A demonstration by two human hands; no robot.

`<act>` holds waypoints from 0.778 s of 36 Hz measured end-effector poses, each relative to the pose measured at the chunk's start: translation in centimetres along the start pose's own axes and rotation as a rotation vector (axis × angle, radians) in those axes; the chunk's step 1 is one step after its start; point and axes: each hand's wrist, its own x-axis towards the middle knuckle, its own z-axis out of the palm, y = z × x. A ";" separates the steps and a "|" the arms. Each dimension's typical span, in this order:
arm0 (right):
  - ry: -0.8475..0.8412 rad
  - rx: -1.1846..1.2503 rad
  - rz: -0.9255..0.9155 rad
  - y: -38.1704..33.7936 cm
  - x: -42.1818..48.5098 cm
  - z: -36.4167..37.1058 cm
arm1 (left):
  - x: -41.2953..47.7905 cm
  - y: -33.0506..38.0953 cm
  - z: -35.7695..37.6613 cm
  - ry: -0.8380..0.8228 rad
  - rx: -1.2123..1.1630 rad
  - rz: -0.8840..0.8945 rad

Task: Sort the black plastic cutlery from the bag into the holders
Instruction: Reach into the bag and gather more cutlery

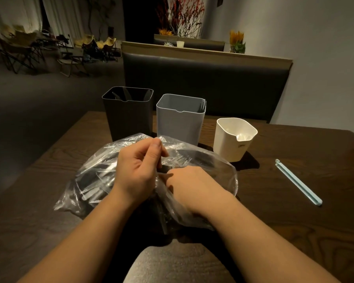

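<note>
While the left hand pinches the flimsy, slippery bag open, the right hand reaches inside, fingers hidden. Light, stiff cutlery is probably best gripped by its handles.

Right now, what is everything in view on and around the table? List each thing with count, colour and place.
bag: one, clear plastic, centre of the table nearest the person, mouth held open
cutlery: a pile, count unclear, black, inside the bag
black holder: one, far left of the row, some dark pieces stand inside
grey holder: one, middle of the row, right of the black one
white holder: one, right end of the row, shorter
bag clip: one, pale blue, lying on the table at right
table: one, dark wood
bench seat: one, dark, behind the table
left hand: pinching the bag's film
right hand: reaching into the bag, fingers hidden
</note>
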 end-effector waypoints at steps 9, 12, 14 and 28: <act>0.127 0.018 0.050 0.5 -0.7 -0.5 | 0.7 0.8 -1.5 -0.180 0.175 0.056; 0.090 0.011 0.091 1.4 -1.4 -1.2 | 0.7 0.9 -1.7 -0.227 0.284 0.095; 0.101 -0.010 0.118 2.1 -1.8 -1.5 | 0.7 0.9 -1.7 -0.224 0.347 0.124; 0.031 0.098 0.338 6.7 -3.7 -2.0 | 0.9 0.7 -1.7 -0.214 0.564 0.117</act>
